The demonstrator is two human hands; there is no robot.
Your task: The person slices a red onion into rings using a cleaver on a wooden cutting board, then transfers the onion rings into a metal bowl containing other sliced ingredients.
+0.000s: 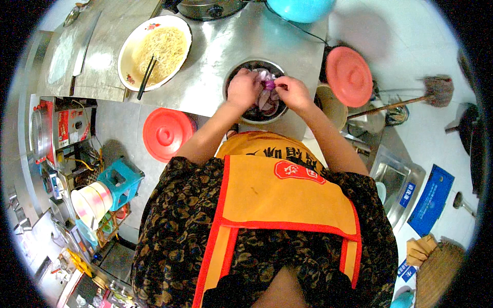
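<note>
A round steel bowl (258, 122) stands at the front edge of the metal counter, with dark contents inside. Over it, my left hand (243, 88) and my right hand (294, 93) face each other, fingers closed on a crumpled whitish-and-purple piece (269, 85) that looks like thin plastic. Its exact kind is unclear. Below it, some pale and reddish bits show in the bowl. To the left on the counter sits a wide white enamel basin (126, 57) of noodles (165, 46), with black chopsticks (147, 78) resting across its near rim.
At the back are a black round appliance (210, 10) and a turquoise bowl (302, 7). Red lids (349, 76) show on the right and below the counter at left (168, 134). A blue stool (120, 178) stands lower left. A long-handled brush-like tool (437, 90) lies far right.
</note>
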